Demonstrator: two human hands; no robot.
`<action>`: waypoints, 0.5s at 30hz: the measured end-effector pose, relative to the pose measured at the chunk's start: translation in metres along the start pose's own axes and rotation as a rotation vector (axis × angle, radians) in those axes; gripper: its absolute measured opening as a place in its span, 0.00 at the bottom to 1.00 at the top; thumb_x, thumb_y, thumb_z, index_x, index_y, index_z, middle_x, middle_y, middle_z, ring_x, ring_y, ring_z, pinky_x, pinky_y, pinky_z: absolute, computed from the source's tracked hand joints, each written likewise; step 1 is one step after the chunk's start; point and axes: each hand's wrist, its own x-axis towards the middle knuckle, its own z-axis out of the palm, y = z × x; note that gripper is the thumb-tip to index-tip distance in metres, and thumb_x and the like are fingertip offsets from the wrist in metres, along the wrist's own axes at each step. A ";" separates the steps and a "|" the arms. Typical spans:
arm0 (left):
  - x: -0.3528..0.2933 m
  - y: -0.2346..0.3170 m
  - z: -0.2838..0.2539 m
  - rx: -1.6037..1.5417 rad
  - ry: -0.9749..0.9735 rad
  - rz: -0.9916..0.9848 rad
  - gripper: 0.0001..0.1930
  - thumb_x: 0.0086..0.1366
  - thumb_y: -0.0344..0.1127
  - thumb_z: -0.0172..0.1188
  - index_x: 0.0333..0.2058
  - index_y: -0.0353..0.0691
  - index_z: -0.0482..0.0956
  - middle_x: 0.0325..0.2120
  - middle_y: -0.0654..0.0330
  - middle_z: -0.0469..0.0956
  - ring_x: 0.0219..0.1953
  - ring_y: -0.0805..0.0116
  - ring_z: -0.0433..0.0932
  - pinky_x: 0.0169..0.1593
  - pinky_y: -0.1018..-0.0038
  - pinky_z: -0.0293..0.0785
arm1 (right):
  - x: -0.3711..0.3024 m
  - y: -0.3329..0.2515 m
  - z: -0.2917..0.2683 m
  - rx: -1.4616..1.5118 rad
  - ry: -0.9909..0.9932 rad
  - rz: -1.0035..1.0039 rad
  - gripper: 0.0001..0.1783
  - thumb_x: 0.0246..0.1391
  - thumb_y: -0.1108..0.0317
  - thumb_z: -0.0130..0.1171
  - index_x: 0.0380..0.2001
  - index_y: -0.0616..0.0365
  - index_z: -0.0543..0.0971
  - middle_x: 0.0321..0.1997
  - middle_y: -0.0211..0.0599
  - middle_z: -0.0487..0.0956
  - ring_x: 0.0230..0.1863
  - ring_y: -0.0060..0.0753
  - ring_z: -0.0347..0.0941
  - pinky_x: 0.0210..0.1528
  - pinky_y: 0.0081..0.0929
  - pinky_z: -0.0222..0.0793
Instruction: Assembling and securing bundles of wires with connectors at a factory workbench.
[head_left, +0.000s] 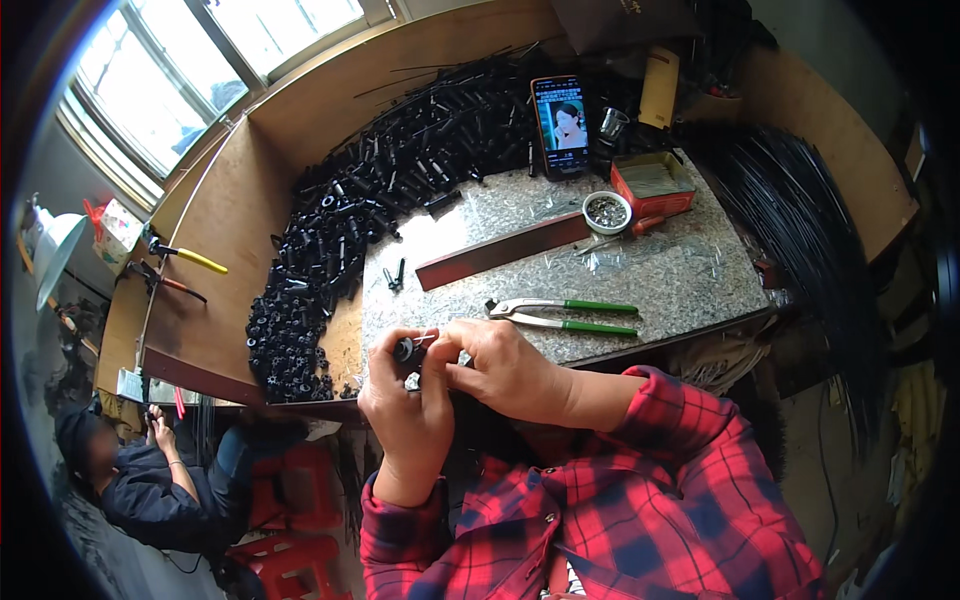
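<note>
My left hand (408,405) is closed around a small black cylindrical part (404,350) at the table's near edge. Close against it, my right hand (510,372) is closed in a pinch; a thin pale sliver shows between the two hands. What the right fingertips grip is hidden. Green-handled pincers (570,315) lie on the speckled stone slab (660,270) just beyond my hands. A few small black parts (395,275) rest on the slab to the left of a long dark-red bar (500,250).
A large heap of black parts (350,200) curves along the wooden wall. Behind the bar stand a white bowl (607,212) of tiny metal pieces, a red box (650,185) and an upright phone (562,130). Black rods (800,210) lie right. Another person (170,480) sits at lower left.
</note>
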 end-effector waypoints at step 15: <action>-0.012 -0.017 0.003 0.126 0.033 0.036 0.07 0.63 0.28 0.55 0.35 0.33 0.67 0.23 0.52 0.74 0.23 0.57 0.76 0.26 0.69 0.69 | -0.014 0.004 0.007 0.048 -0.036 0.038 0.05 0.52 0.74 0.55 0.31 0.64 0.71 0.29 0.46 0.71 0.33 0.50 0.70 0.36 0.37 0.65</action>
